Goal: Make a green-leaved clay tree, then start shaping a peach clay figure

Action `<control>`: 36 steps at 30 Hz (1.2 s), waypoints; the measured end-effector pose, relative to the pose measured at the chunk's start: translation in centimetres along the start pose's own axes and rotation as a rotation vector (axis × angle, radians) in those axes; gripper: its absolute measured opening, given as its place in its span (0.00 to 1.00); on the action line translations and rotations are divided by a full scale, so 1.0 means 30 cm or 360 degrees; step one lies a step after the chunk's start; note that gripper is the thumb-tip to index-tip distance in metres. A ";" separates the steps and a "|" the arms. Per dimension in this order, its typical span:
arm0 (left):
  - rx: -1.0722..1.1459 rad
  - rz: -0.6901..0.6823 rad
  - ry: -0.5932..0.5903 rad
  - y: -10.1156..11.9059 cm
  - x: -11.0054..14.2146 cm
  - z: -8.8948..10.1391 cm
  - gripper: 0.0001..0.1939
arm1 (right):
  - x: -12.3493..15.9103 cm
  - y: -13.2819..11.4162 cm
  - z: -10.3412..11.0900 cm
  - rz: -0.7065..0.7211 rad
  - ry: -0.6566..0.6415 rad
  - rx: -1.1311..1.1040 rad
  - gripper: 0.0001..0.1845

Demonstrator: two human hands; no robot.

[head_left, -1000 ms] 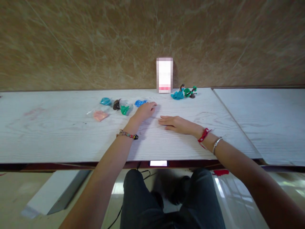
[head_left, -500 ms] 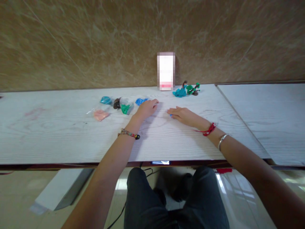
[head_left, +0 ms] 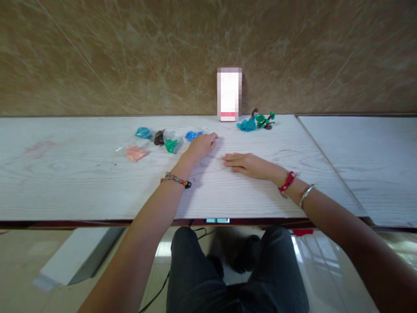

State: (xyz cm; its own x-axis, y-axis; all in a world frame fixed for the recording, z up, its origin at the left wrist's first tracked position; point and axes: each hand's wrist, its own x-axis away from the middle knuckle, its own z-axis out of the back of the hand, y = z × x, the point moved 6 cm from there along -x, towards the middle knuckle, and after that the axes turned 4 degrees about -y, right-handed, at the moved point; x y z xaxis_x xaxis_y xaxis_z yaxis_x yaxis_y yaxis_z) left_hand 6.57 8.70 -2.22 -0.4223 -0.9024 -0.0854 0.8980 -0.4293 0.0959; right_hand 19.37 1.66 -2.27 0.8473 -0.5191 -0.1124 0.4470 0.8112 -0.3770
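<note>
My right hand lies flat, palm down on the white table, fingers stretched out to the left. Whatever is beneath its palm is hidden. My left hand rests just beside a plastic bag of blue clay. Its fingers are curled in, and anything they may hold is out of sight. Left of it lie bags of green clay, brown clay, teal clay and peach clay. Behind my right hand sits a clay figure in a teal dress, next to a small clay tree.
A phone with a blurred bright screen leans upright against the brown marbled wall. A seam crosses the white table at the right. Under the front edge are a pale box and a black cable.
My right hand has slid slightly left and toward me. A small blue piece visible at its fingers before is now covered. The left hand keeps nearly the same place.
</note>
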 end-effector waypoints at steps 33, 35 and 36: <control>-0.0023 0.0027 0.0006 -0.003 -0.004 -0.003 0.17 | -0.013 -0.002 0.002 -0.0058 0.0040 0.0072 0.18; -0.0013 0.0013 0.0021 -0.001 -0.003 -0.001 0.17 | -0.001 0.025 0.017 -0.0214 0.0114 0.0089 0.19; -0.0009 0.0009 0.0021 -0.001 -0.003 -0.002 0.16 | 0.004 0.029 0.019 -0.0211 0.0110 0.0065 0.19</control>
State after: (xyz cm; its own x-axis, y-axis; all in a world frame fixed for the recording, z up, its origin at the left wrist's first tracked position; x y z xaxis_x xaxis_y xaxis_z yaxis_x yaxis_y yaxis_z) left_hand 6.59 8.81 -2.27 -0.4156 -0.9043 -0.0981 0.9012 -0.4240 0.0905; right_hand 20.04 2.45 -2.07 0.7588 -0.6387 -0.1273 0.5663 0.7436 -0.3554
